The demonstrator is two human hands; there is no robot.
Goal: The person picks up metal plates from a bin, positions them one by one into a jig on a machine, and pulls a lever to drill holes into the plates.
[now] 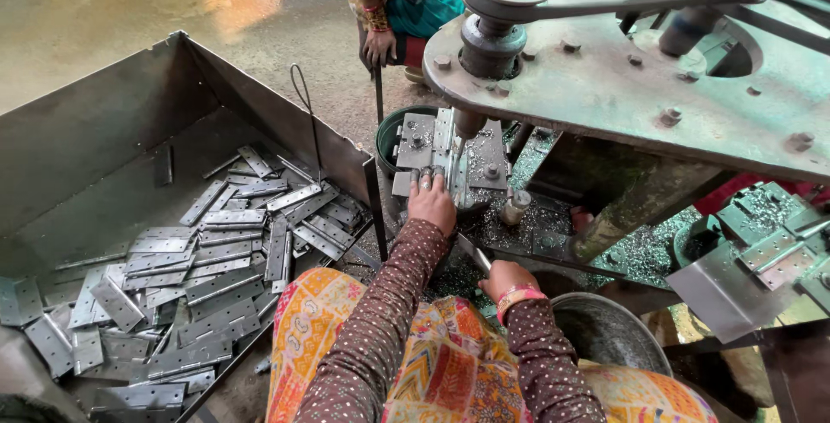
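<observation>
A small metal piece (425, 174) sits on the drill's work plate (413, 142) under the spindle, pinned by the left hand's (431, 203) curled fingers. The right hand (506, 278) is closed around a lever handle (474, 253). Flat hinges (207, 254) fill the metal bin's (104, 129) near corner.

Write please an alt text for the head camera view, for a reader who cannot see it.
A seated person's left hand presses a metal piece on a drill machine's fixture, while the right hand grips a metal lever. A steel bin of flat grey hinges stands to the left, metal shavings lie around the machine, and another person's hand shows beyond.
</observation>
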